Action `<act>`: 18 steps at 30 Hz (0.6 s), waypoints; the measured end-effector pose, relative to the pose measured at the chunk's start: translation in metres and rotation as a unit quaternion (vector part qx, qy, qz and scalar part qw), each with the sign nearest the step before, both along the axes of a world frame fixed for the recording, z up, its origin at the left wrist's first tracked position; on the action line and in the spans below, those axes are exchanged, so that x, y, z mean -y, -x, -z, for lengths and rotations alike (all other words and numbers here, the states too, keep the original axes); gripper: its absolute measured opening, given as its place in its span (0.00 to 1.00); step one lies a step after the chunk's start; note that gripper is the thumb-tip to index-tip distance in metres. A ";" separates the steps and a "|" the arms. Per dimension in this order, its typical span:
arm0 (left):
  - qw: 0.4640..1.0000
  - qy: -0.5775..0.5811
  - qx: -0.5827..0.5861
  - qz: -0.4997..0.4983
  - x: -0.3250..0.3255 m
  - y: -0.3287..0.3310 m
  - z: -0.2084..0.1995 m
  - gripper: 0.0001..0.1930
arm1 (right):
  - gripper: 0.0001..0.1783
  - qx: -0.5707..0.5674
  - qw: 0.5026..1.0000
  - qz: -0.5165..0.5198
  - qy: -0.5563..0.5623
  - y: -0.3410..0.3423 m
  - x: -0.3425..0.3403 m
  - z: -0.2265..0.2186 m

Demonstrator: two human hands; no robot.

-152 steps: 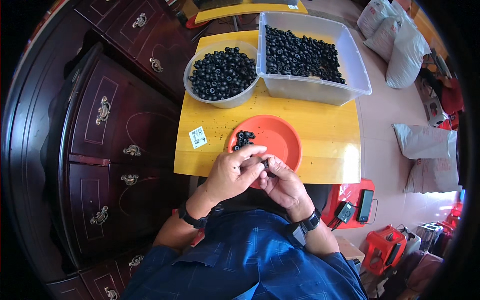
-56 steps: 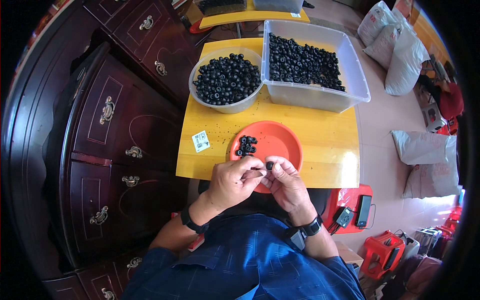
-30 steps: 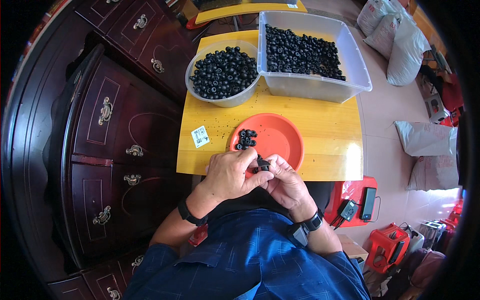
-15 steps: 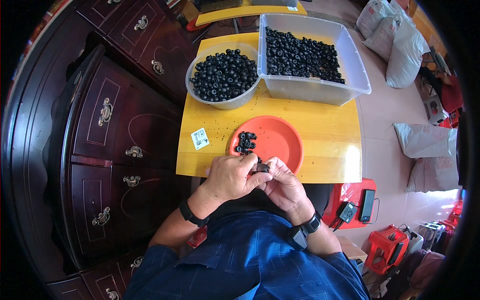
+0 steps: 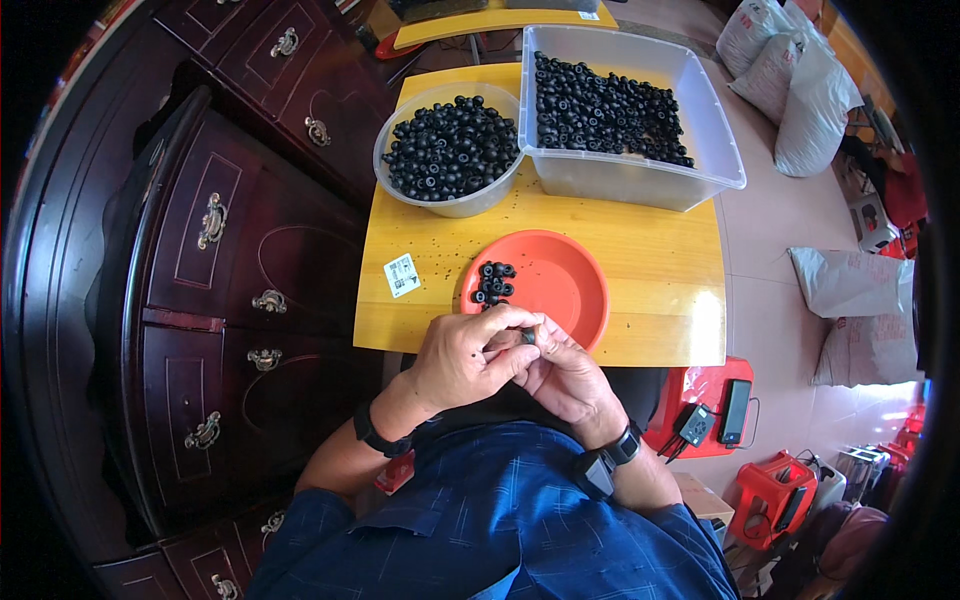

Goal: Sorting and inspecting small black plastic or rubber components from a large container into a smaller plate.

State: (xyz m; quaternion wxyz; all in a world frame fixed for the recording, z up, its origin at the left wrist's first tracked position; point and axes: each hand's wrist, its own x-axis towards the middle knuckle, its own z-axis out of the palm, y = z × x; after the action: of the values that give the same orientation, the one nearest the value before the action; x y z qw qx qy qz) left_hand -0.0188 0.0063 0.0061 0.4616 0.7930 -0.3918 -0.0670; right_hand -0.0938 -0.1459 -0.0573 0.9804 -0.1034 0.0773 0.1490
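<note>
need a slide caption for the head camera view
Left hand and right hand meet at a small dark piece by a red bowl on a yellow table.

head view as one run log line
left hand: touching small dark piece | right hand: pinching it | orange plate: black pieces at left | round tub, rectangular bin: more black pieces

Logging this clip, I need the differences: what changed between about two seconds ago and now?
The left hand and right hand have closed together: a round black piece showed plainly in the right fingertips, but now only a small dark piece shows between both hands' fingers, possibly the same one. Unchanged: black pieces at the left of the red-orange plate, the round tub and the rectangular bin.
</note>
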 end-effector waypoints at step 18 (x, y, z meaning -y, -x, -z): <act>0.963 -0.032 0.140 -0.229 -0.015 -0.095 -0.044 0.19 | 0.12 0.055 0.726 0.191 0.658 -0.007 0.027 -0.020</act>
State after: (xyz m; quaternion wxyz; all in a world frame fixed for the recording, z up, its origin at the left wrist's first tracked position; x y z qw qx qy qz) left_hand 0.0763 0.0218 0.0497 0.3798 0.8773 -0.2577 0.1400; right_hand -0.0864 -0.1733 -0.0375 0.6764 -0.7138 0.1202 -0.1360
